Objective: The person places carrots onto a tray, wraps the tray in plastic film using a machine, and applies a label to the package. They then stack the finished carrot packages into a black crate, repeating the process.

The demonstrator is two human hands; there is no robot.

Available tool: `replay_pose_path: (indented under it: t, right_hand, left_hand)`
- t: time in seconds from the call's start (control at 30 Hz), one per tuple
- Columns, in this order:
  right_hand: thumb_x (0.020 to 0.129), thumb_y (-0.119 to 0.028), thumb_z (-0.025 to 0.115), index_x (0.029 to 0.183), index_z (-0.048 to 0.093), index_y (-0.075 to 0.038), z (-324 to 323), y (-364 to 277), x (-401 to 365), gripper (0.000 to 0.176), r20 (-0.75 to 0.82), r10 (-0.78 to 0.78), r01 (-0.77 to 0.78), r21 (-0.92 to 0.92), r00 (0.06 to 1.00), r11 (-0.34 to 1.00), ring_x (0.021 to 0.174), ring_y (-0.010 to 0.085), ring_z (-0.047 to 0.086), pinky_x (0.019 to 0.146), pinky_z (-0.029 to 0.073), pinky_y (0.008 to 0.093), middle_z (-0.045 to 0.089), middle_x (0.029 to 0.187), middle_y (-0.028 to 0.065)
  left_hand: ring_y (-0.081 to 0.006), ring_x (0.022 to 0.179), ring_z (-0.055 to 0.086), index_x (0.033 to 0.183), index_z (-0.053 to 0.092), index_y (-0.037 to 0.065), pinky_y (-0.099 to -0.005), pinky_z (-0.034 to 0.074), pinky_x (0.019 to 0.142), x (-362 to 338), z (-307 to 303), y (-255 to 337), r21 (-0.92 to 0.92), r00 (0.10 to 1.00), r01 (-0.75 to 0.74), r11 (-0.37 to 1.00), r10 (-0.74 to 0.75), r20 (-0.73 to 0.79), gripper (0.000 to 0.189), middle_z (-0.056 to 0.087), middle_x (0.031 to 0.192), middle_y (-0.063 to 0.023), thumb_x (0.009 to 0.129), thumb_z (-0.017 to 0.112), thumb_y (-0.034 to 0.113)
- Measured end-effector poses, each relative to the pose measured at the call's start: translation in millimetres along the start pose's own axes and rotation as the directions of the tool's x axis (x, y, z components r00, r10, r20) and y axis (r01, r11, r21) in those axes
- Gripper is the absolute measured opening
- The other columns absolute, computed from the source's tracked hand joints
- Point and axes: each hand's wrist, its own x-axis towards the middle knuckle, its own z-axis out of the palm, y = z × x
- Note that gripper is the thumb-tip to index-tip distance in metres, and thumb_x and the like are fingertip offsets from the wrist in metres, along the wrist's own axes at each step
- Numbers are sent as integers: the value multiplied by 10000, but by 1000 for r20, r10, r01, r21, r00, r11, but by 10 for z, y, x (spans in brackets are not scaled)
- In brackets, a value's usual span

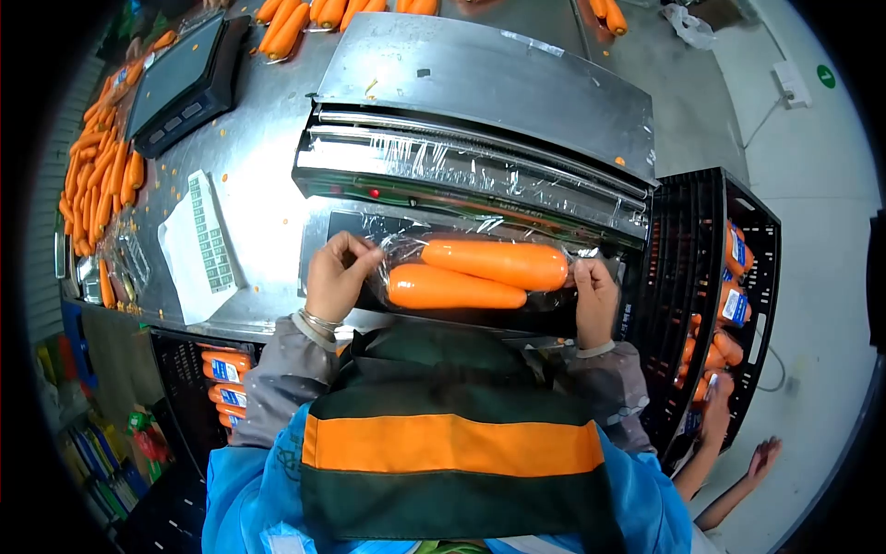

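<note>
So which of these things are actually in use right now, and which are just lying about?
In use: left hand and right hand, both pinching film around two carrots; wrapping machine.

Lying about: scale; label sheet; loose carrots; crate of packed carrots.

Two carrots (494,263), seemingly; two hands (337,277).
</note>
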Motion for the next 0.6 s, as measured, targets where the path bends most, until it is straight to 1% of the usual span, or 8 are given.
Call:
replay_pose_path:
  t: [0.17,0.33,0.37,0.4,0.47,0.5,0.53,0.6]
  right_hand:
    - [964,-209,467,734,484,-74,136,-54,-113,268,-114,147,-118,227,983,967,508,12,380,459,296,168,408,581,-51]
    - [935,-228,529,651,468,-92,25,-129,-304,321,-27,411,-369,387,911,845,444,0,307,392,218,191,379,539,-63]
    - [912,-230,567,607,468,-78,-102,-2,-264,354,-70,367,-352,161,928,922,467,24,362,404,258,221,405,550,-57]
    - [875,-217,606,594,479,-56,-165,207,-162,347,-133,17,-38,-159,991,987,472,123,457,432,333,279,485,546,-7]
    - [843,-194,618,642,532,-53,-111,91,-37,260,-55,-386,241,-699,921,674,536,235,531,490,404,329,556,608,52]
    - [837,-208,611,661,556,-80,-93,66,41,225,19,-512,228,-909,859,349,589,289,552,506,433,347,579,692,80]
    - [844,-231,598,666,550,-102,-74,61,183,225,-21,-540,214,-905,841,368,601,274,561,510,437,353,558,684,62]
    - [837,-250,600,651,517,-96,94,8,180,255,275,-579,560,-727,767,397,611,275,559,517,434,360,538,668,67]
  left_hand:
    - [-110,592,459,801,480,18,-275,389,547,-28,325,-130,19,932,-119,993,118,-343,161,486,636,-51,908,537,124]
    - [-300,522,516,827,496,40,-352,411,489,-92,47,-182,400,881,-123,908,286,-376,148,521,630,-145,901,560,150]
    - [-313,530,533,821,499,45,-354,414,479,-142,-17,-170,506,877,-132,852,338,-341,149,538,632,-139,897,569,152]
    - [-326,537,549,815,502,49,-356,417,469,-185,-73,-154,606,875,-140,783,385,-295,151,555,635,-133,892,577,155]
    - [-317,532,552,793,519,68,-365,409,447,-145,-95,-233,794,839,-175,582,511,-189,125,557,622,-95,854,606,133]
    - [-307,533,548,789,523,73,-366,407,449,-73,-85,-226,852,831,-180,492,540,-136,117,549,617,-86,840,614,125]
    - [-296,534,544,785,527,79,-366,404,451,2,-66,-213,899,820,-180,400,565,-87,110,542,613,-78,827,622,116]
    - [-280,591,519,758,535,88,-376,407,504,62,-49,-173,869,800,-240,432,596,-75,102,513,639,-75,776,635,80]
